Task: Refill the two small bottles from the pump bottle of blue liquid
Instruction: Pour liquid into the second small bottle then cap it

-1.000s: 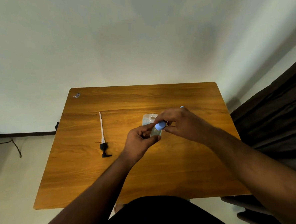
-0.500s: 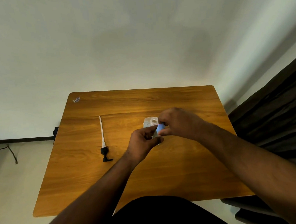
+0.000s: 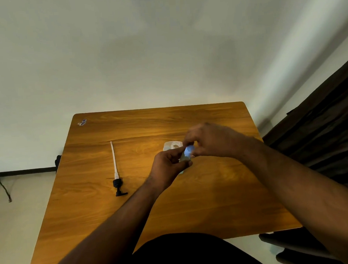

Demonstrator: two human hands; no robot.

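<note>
Over the middle of the wooden table [image 3: 193,202], my left hand [image 3: 167,165] grips a small clear bottle [image 3: 184,158], mostly hidden by its fingers. My right hand [image 3: 210,139] pinches the bottle's light blue cap [image 3: 189,150] from above. Just behind both hands stands the large clear bottle [image 3: 171,146] with its neck uncovered, seen from above. Its black pump head with a long white tube [image 3: 116,172] lies flat on the table to the left. A second small bottle is not visible.
A small blue and white sticker [image 3: 82,122] marks the table's far left corner. A dark curtain [image 3: 321,122] hangs at the right. A dark chair [image 3: 298,246] shows at the lower right, and a cable [image 3: 3,187] lies on the floor at left.
The camera view has tilted, so the table sits lower in frame. My right hand's fingers have shifted around the blue cap while the left hand keeps hold of the small bottle.
</note>
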